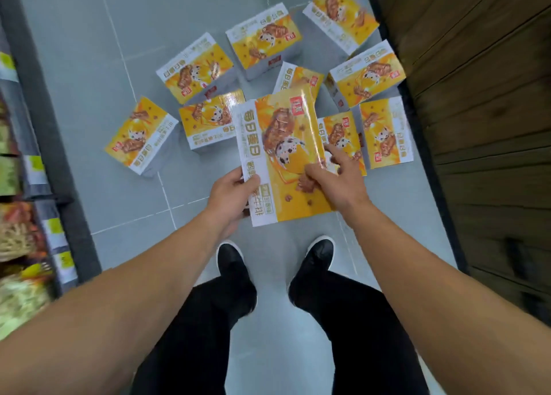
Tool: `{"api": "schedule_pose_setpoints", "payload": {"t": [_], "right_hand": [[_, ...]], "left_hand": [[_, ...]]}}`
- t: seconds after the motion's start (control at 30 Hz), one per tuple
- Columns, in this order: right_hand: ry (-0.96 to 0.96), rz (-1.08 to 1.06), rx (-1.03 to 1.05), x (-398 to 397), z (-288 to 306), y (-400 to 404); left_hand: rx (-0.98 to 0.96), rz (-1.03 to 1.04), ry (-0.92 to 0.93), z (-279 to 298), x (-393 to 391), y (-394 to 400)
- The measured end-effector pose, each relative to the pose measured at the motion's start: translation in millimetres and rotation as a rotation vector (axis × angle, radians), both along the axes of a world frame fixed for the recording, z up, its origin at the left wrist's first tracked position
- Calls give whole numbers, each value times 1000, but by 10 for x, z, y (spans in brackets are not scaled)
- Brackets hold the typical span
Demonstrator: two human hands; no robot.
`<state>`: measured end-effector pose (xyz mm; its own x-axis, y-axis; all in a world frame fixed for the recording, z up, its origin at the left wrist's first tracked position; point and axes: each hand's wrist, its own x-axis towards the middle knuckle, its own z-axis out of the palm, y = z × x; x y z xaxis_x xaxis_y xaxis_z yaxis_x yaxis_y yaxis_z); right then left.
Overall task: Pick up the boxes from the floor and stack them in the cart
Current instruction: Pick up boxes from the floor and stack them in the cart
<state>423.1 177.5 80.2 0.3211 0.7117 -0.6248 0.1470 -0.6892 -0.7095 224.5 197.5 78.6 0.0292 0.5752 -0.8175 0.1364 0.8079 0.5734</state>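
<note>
From the head view, a yellow box (283, 153) is held above the grey tiled floor (89, 66). The left hand (231, 193) grips its near left corner; the right hand (334, 175) rests on its top face, fingers spread and relaxed. More yellow boxes (195, 66) lie scattered on the floor beyond.

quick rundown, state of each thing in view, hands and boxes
held box: lifted off the floor, printed face up, tilted
left hand: grips the held box at its near left edge
right hand: rests on the box's top face, forefinger straight
boxes on the floor: scattered at mixed angles, faces up, some partly hidden by the held box
cart: not in view
</note>
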Motion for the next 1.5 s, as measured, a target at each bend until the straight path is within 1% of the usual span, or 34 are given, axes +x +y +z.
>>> {"api": "schedule_pose_setpoints", "payload": {"t": [0.07, 0.17, 0.23, 0.3, 0.33, 0.4, 0.47, 0.57, 0.67, 0.73, 0.83, 0.9, 0.97, 1.07, 1.13, 1.23, 1.33, 1.4, 1.47, 1.5], "right_hand": [[93, 10, -11, 117, 599, -11], [165, 52, -75, 250, 1524, -37], [175, 74, -118, 344, 2040, -87], [152, 142, -122, 425, 2393, -157], [132, 172, -127, 448, 2650, -223], [97, 204, -118, 466, 2832, -268], [27, 232, -59, 433, 3059, -387], [-241, 369, -48, 296, 3343, -490], [-455, 500, -76, 166, 3525, -668], [-574, 552, -90, 47, 3654, -843], [-717, 615, -79, -126, 3811, -1161], [-761, 649, -65, -222, 3896, -1413], [-786, 668, -52, -338, 3955, -1723], [-770, 621, -47, -492, 3975, -2241], [-739, 539, -82, -551, 3986, -2686], [-689, 398, -145, -638, 3951, -3349], [-665, 213, -233, -734, 3907, -4194], [-666, 38, -332, -792, 3903, -4913], [-666, -86, -377, -815, 3863, -5501], [-652, -160, -393, -842, 3853, -5892]], "left_hand": [[-11, 19, -21, 571, 49, -92], [-17, 60, -64, 1424, 169, -226], [-10, 67, -94, 1956, 234, -323], [-13, 76, -126, 2312, 247, -406], [-7, 62, -128, 2542, 255, -438], [5, -13, -86, 2708, 282, -430], [35, -82, 9, 2998, 273, -441], [91, -137, 159, 3302, 203, -342], [261, -335, 284, 3473, 14, -297], [452, -492, 347, 3604, -113, -312], [691, -870, 433, 3731, -278, -362], [783, -1164, 488, 3732, -312, -445], [832, -1430, 527, 3719, -291, -578], [923, -1728, 520, 3727, -198, -878], [941, -1856, 456, 3701, -74, -1157], [955, -1937, 340, 3665, 100, -1588], [1039, -2069, 246, 3663, 384, -2189], [1119, -2165, 182, 3712, 631, -2770], [1160, -2225, 157, 3774, 826, -3255], [1196, -2259, 113, 3815, 938, -3606]]}}
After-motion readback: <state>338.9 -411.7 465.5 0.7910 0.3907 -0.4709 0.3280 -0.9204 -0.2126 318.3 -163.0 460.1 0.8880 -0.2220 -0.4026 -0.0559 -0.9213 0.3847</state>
